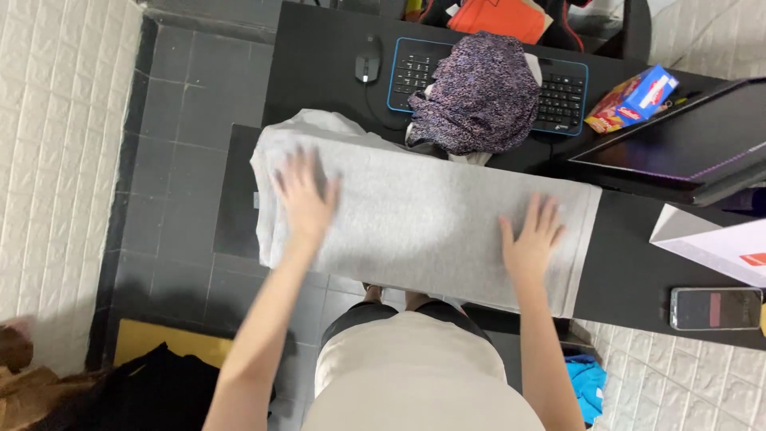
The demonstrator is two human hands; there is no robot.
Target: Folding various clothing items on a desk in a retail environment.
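Black desk [638,271], grey folded cloth [423,215] flat beneath both open palms, left hand [303,199], right hand [531,239], nothing gripped.

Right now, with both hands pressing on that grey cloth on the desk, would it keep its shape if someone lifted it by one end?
Probably not. The grey cloth drapes over the desk edge, so it looks floppy. It lies flat under the left hand and right hand, so it likely sags and unfolds when lifted. It seems light.

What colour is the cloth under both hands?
Light grey cloth, plain, flat under both hands; seen in the head view.
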